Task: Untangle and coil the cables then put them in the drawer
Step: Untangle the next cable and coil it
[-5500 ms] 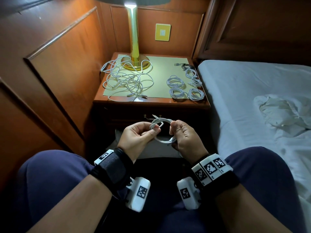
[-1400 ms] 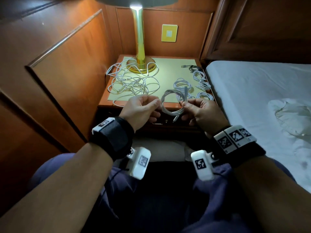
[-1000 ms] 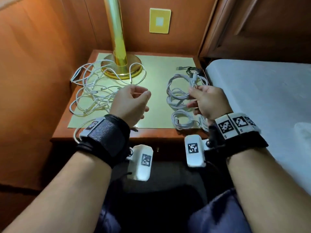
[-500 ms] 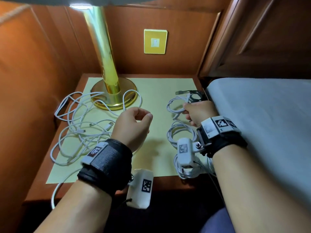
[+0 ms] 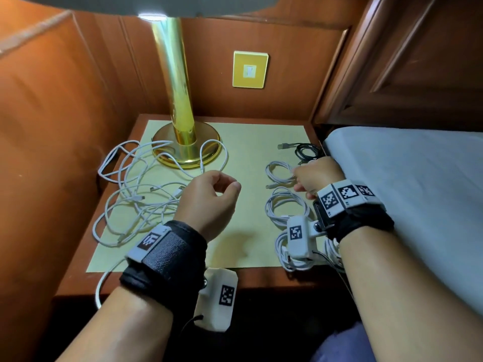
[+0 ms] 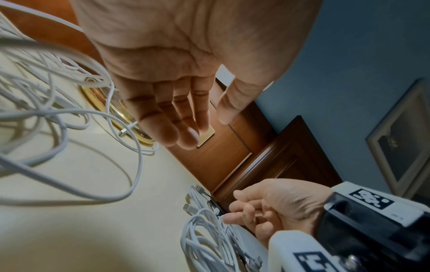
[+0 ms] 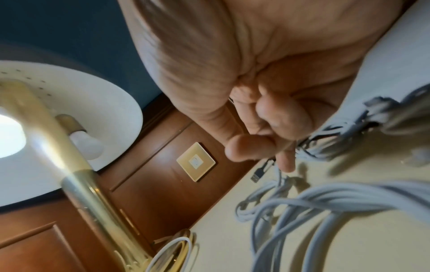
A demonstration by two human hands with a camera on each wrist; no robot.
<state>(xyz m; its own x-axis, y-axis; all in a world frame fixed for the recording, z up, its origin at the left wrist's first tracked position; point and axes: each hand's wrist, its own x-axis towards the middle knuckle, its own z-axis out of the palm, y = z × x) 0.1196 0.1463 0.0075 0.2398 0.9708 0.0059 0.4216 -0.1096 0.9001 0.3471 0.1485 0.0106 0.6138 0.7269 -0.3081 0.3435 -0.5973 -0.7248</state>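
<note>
A tangle of white cables (image 5: 136, 194) sprawls over the left of the yellow mat (image 5: 251, 152), round the lamp base. My left hand (image 5: 227, 184) hovers just right of it, fingers relaxed and holding nothing, as the left wrist view (image 6: 204, 123) also shows. A small coiled white cable (image 5: 278, 173) lies flat at the mat's right side. My right hand (image 5: 300, 178) sits at its right rim with curled fingers, fingertips (image 6: 227, 219) touching the coil; no cable shows between thumb and fingers. More white coils (image 5: 285, 207) lie nearer me. The drawer is out of view.
A brass lamp (image 5: 187, 150) stands at the back left of the nightstand (image 5: 261, 280). A black USB cable (image 5: 307, 150) lies at the back right corner. The bed (image 5: 418, 178) runs along the right. Wooden panels close in the left and back.
I leaned in over the nightstand. My left hand let go of the coil, and my right hand carried it to the mat's right side and laid it down flat.
</note>
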